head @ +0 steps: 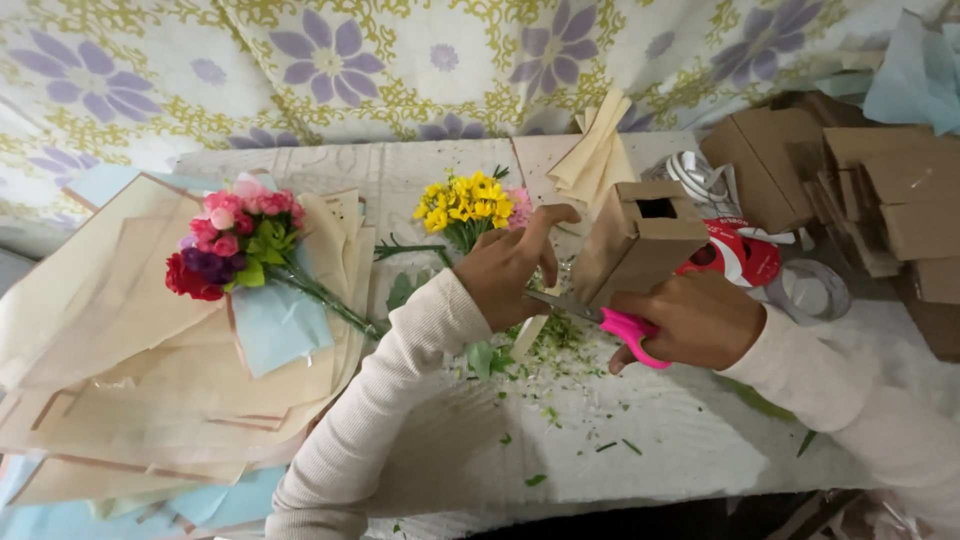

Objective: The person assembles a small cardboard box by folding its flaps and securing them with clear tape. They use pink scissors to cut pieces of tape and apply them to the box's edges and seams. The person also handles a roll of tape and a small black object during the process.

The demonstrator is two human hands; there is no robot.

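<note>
My left hand grips the stems of a small bunch of yellow flowers, whose heads point away from me. My right hand is closed on scissors with pink handles; the blades reach left toward the stems under my left hand. Cut green bits lie scattered on the table below both hands. A mixed bunch of pink, red and purple flowers lies to the left on stacked wrapping sheets.
A brown cardboard box with a slot on top stands just behind my right hand. Flat cardboard boxes pile up at the right. A red and white tape roll and ribbon lie beside them. Floral cloth hangs behind.
</note>
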